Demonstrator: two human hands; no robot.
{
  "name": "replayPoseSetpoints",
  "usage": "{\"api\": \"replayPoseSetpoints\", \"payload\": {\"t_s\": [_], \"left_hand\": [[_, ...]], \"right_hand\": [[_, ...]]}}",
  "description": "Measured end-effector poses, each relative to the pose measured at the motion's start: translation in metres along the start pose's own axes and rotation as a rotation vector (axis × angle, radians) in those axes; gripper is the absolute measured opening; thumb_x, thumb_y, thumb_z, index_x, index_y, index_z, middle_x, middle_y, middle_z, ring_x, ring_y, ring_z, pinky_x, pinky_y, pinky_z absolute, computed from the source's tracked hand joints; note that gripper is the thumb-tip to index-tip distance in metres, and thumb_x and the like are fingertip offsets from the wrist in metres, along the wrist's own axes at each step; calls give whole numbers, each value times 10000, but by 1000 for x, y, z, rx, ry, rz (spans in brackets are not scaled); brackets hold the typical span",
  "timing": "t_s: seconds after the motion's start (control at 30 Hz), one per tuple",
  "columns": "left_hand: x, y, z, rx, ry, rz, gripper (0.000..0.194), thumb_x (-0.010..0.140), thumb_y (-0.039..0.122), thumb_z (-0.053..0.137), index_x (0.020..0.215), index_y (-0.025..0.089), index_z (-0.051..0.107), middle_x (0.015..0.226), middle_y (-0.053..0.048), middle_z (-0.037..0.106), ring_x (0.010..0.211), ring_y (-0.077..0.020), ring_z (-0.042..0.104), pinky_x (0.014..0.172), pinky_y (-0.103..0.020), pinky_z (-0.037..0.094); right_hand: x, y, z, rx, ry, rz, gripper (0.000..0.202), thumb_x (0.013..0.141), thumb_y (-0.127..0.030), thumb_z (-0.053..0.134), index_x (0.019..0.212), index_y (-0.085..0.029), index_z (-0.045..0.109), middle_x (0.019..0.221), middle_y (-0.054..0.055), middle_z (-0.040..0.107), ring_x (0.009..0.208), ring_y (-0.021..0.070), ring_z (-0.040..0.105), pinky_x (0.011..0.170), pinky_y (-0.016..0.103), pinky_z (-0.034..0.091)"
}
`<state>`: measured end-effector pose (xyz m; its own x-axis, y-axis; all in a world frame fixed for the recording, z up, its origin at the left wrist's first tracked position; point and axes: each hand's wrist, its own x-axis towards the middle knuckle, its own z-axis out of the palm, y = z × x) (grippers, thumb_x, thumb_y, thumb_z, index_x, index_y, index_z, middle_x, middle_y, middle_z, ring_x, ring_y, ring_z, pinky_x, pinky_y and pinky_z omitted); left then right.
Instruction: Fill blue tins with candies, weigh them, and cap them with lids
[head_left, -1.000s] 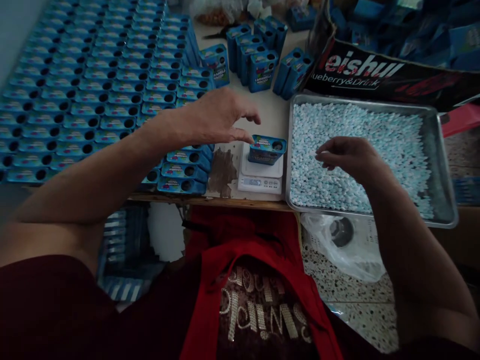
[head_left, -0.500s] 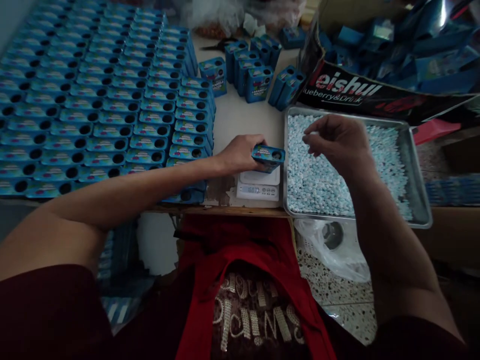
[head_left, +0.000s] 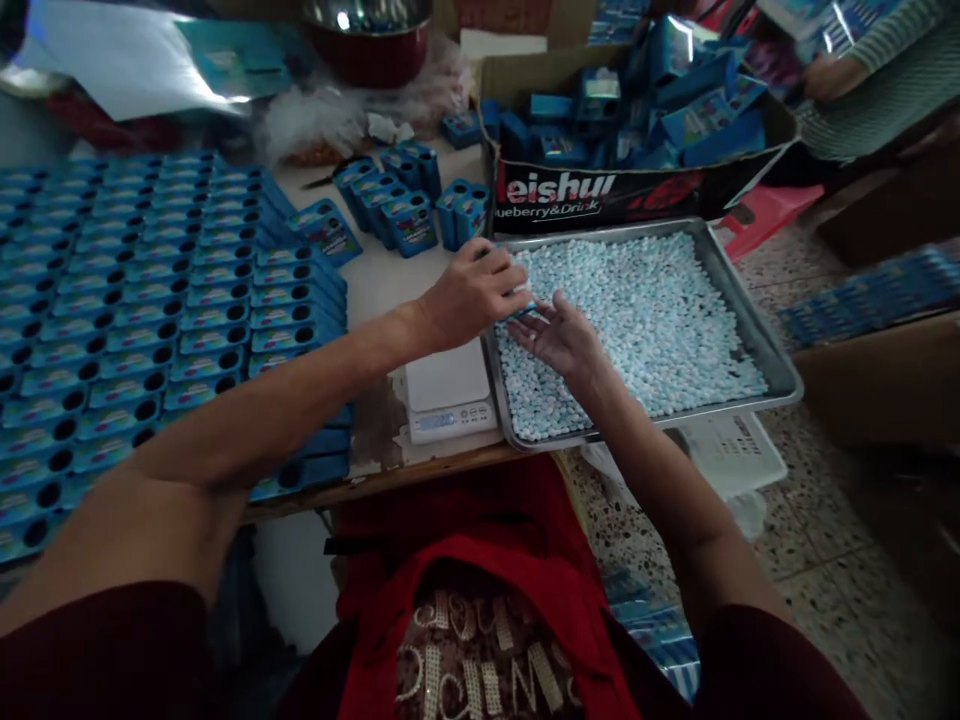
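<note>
My left hand point(head_left: 474, 298) is wrapped round a small blue box point(head_left: 529, 308), mostly hidden by its fingers, tilted over the left edge of the metal tray point(head_left: 784, 385). Palm up, my right hand point(head_left: 559, 338) is just below and beside the box, its fingers apart; whether it touches the box is hard to tell. Light blue and white candies point(head_left: 637, 320) cover the tray under both hands. Left of the tray, the white scale point(head_left: 448, 380) has a bare plate.
Rows of blue boxes point(head_left: 165, 300) fill the left of the table. Several more boxes point(head_left: 409, 220) stand behind the scale. A black carton point(head_left: 637, 195) of boxes is behind the tray. Another person's hand point(head_left: 832, 78) shows at the upper right.
The view has turned to the right. My left hand has lifted the box off the scale and over the tray edge. My right hand has turned palm up and come close to it.
</note>
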<state>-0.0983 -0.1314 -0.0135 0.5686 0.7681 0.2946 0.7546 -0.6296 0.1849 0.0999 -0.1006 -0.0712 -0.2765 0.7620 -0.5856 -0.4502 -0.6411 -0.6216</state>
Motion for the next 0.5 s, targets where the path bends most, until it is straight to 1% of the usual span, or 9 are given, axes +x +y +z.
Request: {"api": "replayPoseSetpoints", "payload": {"t_s": [0.03,0.1,0.17,0.27,0.37,0.43,0.5], "left_hand": [[4,-2,5,16,-1,9,347,1140,200,548,1225,369,839,1259,-88,795,1389,-368,670,1297,-680,463],[9,-4,12,57,4,23,359,1144,192,542,1244,377,833,1271,-84,797,1401,-361,658,1299,-666,453],[12,-7,16,111,-1,47,382,1156,170,509,1228,359,833,1281,-88,806,1362,-352,665,1255,-643,473],[13,-11,22,191,11,60,411,1167,143,485,1279,328,835,1308,-101,815,1300,-339,670,1196,-616,490],[11,-15,31,229,46,38,377,1166,144,525,1303,309,835,1292,-97,814,1238,-326,673,1169,-604,488],[9,-14,37,217,59,24,341,1163,149,556,1278,304,837,1275,-88,808,1235,-326,682,1181,-601,483],[5,-11,41,189,92,4,317,1163,163,587,1307,304,832,1286,-88,796,1287,-339,687,1236,-612,460]], "right_hand": [[1,-1,2,90,9,48,376,1219,-575,572,1004,-270,621,857,42,736,849,227,745,775,339,714],[3,-1,2,229,19,95,383,1271,-476,440,1008,-261,615,815,35,718,773,211,707,702,302,679],[4,-1,1,297,21,119,416,1286,-468,385,1010,-257,614,778,25,693,713,204,675,639,280,642],[4,0,0,337,11,156,436,1286,-522,391,1012,-260,607,769,22,676,668,202,652,589,270,616],[3,0,0,352,5,162,426,1289,-501,410,1009,-252,613,773,23,677,674,196,657,594,268,623],[3,0,0,348,25,151,425,1290,-490,428,994,-248,613,765,21,683,681,192,661,599,264,624],[3,1,0,352,32,135,410,1289,-476,455,988,-248,615,748,8,683,668,184,659,592,257,608]]}}
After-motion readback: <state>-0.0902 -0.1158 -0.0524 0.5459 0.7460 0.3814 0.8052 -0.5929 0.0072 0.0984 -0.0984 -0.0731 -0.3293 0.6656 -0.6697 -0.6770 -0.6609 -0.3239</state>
